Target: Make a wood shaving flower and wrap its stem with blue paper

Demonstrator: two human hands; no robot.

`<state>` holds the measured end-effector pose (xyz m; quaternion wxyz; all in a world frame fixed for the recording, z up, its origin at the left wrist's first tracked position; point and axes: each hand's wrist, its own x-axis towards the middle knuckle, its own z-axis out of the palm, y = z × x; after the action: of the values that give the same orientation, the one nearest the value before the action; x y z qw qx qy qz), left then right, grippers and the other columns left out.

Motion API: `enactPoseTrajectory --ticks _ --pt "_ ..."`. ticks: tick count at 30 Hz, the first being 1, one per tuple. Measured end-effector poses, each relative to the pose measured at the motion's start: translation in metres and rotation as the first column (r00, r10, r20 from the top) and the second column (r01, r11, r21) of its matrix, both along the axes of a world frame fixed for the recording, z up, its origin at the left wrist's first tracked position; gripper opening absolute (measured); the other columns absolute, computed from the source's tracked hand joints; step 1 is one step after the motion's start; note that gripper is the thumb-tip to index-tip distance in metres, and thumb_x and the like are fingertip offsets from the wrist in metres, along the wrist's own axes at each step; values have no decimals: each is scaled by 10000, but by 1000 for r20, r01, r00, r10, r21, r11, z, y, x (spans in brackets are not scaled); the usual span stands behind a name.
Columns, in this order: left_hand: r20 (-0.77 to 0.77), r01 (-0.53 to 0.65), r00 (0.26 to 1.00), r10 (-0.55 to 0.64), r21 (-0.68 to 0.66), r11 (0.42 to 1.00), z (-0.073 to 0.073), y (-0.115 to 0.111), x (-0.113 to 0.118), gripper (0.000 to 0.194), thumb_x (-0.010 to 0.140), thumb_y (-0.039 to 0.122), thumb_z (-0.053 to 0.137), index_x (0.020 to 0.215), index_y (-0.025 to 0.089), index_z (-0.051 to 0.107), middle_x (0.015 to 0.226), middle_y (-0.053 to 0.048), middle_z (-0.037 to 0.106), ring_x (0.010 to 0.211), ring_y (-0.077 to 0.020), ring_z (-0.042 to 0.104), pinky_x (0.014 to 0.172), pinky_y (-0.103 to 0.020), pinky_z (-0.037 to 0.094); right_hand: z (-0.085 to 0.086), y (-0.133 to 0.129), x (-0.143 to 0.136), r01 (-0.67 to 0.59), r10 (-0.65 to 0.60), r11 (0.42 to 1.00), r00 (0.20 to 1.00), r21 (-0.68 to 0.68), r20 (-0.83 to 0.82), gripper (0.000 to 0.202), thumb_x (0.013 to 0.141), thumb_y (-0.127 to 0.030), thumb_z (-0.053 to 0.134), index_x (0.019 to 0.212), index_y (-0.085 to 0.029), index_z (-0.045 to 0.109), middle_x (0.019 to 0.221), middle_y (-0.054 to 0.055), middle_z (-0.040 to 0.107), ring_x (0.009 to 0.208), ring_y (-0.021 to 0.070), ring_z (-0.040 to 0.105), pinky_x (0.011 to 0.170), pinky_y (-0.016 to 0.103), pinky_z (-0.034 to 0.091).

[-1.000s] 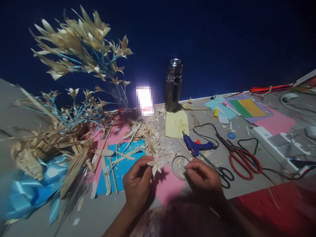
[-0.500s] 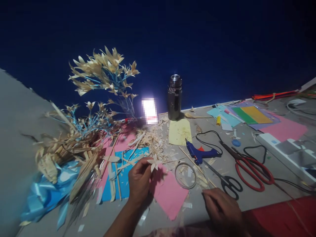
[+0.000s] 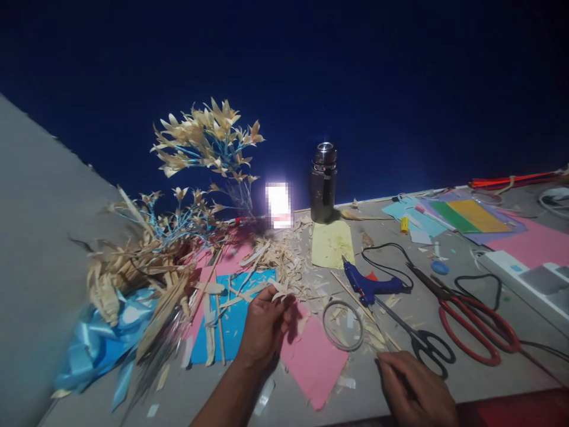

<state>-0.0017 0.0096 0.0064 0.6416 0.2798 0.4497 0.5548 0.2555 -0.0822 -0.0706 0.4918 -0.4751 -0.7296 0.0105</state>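
Note:
My left hand (image 3: 263, 329) pinches a small pale flower (image 3: 281, 291) of dried husk between thumb and fingertips, over the pink paper (image 3: 313, 359). My right hand (image 3: 413, 385) rests low at the right with its fingers curled together; whatever they hold, if anything, is hidden. Beside it lie small black-handled scissors (image 3: 432, 350). A blue glue gun (image 3: 373, 286) sits on the table ahead of that hand, its nozzle over a yellow paper (image 3: 329, 240). Between my hands is a grey ring-shaped roll (image 3: 342, 326).
Husk flowers on blue stems (image 3: 213, 139) stand at the back left, above dried husks (image 3: 104, 290) and blue ribbon (image 3: 95, 350). A dark flask (image 3: 323, 190) stands near a bright light (image 3: 279, 201). Red-handled scissors (image 3: 471, 332) and a white power strip (image 3: 524, 284) lie at the right.
The view has shifted, so things appear farther right and slightly lower. My left hand has turned the flower, which now shows more edge-on; my right hand remains curled.

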Motion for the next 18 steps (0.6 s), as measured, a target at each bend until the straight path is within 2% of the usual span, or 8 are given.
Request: enactPoseTrajectory --ticks 3,7,14,18 --pt "108 96 989 -98 25 995 -6 0 -1 372 698 380 894 808 176 603 513 58 542 370 -96 427 320 -212 387 -2 -2 0 24 -24 1000 1000 -14 -19 141 917 -105 618 979 -192 712 717 56 750 565 180 724 545 248 581" --pt "149 134 980 -135 18 991 -13 0 -2 303 746 341 858 815 149 634 512 54 515 381 -92 424 346 -222 404 -6 -4 3 46 -46 999 999 23 15 141 903 -106 642 985 -199 710 726 48 757 581 183 740 539 241 579" --pt "62 80 995 -81 27 996 -7 1 2 377 686 349 900 746 185 565 499 64 529 374 -78 388 327 -207 395 -7 -6 -1 90 -89 996 996 20 -26 122 915 -106 641 978 -186 708 727 54 746 572 182 722 533 252 560" --pt "64 38 997 -38 5 999 -3 2 2 385 628 310 932 733 162 593 510 56 555 380 -58 409 334 -160 345 -6 -6 -2 99 -99 995 994 3 -49 115 936 -124 627 986 -194 703 737 63 741 555 183 705 491 258 536"
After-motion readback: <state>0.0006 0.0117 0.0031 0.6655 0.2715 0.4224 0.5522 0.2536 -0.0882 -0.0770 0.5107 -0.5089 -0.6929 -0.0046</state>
